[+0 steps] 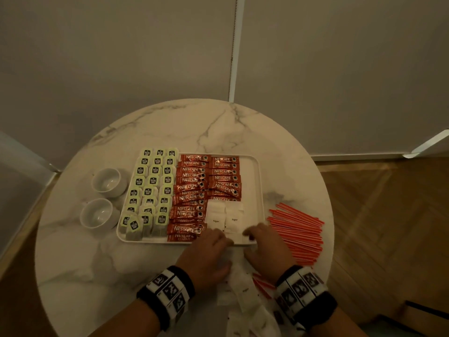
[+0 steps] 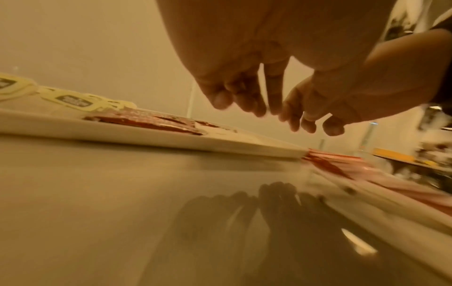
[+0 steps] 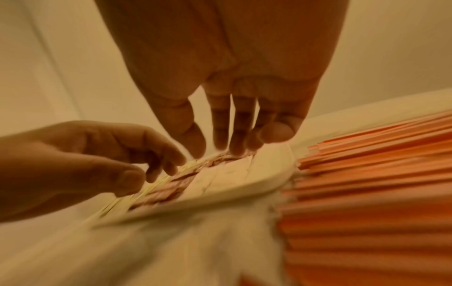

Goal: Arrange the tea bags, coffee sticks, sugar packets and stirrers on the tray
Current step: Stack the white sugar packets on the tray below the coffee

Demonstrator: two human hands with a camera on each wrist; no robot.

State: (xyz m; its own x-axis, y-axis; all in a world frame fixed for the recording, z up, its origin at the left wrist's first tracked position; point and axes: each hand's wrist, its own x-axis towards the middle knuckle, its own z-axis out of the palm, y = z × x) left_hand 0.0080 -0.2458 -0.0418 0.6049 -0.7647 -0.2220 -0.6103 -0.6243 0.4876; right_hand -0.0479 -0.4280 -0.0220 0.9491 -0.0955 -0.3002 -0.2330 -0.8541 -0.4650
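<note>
A white tray (image 1: 258,181) holds rows of tea bags (image 1: 153,181) on its left, red coffee sticks (image 1: 194,188) in the middle and two white sugar packets (image 1: 224,215) near its front. Both hands hover at the tray's near edge. My left hand (image 1: 211,242) hangs with relaxed fingers (image 2: 220,98) and holds nothing. Just to its right, my right hand (image 1: 260,237) points straight fingers (image 3: 237,139) down onto the tray's front right corner (image 3: 257,185). Red stirrers (image 1: 298,232) lie in a heap on the table right of the tray. More sugar packets (image 1: 243,290) lie loose between my wrists.
The tray sits on a round marble table (image 1: 170,127) pushed against a wall. Two white cups (image 1: 108,182) (image 1: 97,214) stand left of the tray. A bare strip of tray runs along its right side. Wooden floor shows past the table's right edge.
</note>
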